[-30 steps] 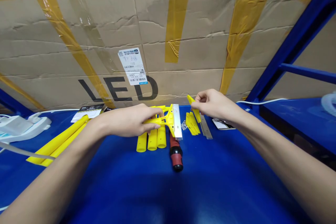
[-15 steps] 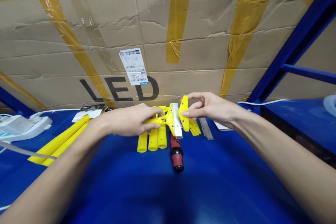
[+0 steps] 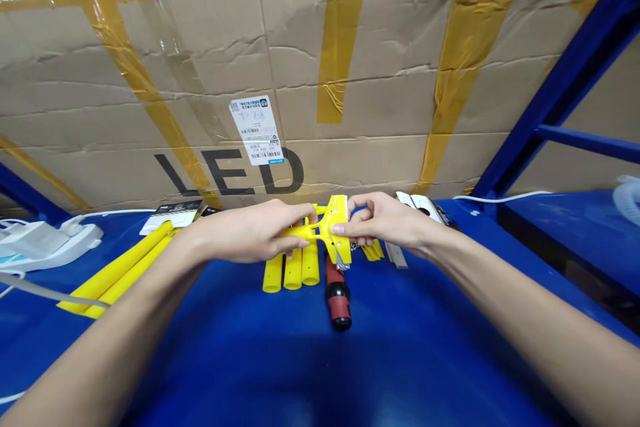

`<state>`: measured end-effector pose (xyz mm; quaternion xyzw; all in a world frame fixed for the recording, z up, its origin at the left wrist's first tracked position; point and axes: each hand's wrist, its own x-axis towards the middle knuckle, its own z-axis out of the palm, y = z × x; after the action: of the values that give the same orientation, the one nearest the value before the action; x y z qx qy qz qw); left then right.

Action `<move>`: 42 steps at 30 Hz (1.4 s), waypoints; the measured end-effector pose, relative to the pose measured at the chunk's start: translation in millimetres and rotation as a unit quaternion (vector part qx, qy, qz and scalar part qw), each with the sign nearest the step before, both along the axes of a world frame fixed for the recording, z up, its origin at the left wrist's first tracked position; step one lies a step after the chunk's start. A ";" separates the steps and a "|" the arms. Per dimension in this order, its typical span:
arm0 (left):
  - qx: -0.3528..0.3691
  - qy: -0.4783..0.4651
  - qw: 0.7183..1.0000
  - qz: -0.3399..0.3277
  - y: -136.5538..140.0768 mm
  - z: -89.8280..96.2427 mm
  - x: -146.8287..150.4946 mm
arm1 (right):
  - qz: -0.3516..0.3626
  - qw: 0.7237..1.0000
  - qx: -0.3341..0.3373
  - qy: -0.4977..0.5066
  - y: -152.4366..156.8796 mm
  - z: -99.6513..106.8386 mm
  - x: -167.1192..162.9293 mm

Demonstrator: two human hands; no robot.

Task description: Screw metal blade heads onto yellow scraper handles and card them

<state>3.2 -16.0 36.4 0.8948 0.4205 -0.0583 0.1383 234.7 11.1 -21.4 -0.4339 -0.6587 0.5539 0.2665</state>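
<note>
My left hand (image 3: 260,230) is closed around the neck of a yellow plastic scraper head (image 3: 324,230), which points to the right. My right hand (image 3: 377,219) pinches a yellow clamp plate (image 3: 341,213) with small holes, laid over the front of the scraper head. A sliver of the metal blade (image 3: 342,263) shows past the plate's lower end; the rest is covered. Just below the hands lies a red and black screwdriver (image 3: 339,297), its upper end hidden. Several yellow tube handles (image 3: 273,273) lie under my left hand.
More yellow plates (image 3: 373,251) and metal blades (image 3: 397,255) lie behind my right hand. Long yellow tubes (image 3: 125,260) and a white power strip (image 3: 75,247) are at the left. A large cardboard box (image 3: 380,100) closes off the back of the blue table (image 3: 250,360).
My right hand has moved left, bringing the yellow clamp plate over the blade and against the scraper head. My left hand has stayed nearly in place.
</note>
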 end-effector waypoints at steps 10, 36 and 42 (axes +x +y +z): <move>-0.010 -0.028 0.999 -0.022 0.6 2.3 -0.5 | 0.044 0.998 0.000 0.039 2.1 -2.8 0.8; 0.011 -0.071 0.997 0.014 7.0 -10.1 10.8 | 0.096 0.994 0.035 0.042 2.1 -3.3 4.3; 0.011 -0.078 0.997 0.023 4.9 -10.8 11.8 | 0.079 0.995 0.058 0.034 1.4 -6.4 3.5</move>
<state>15.1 -11.1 25.7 0.8881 0.4298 0.0194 0.1619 238.2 12.5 -27.8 -0.3451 -0.7121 0.5489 0.2692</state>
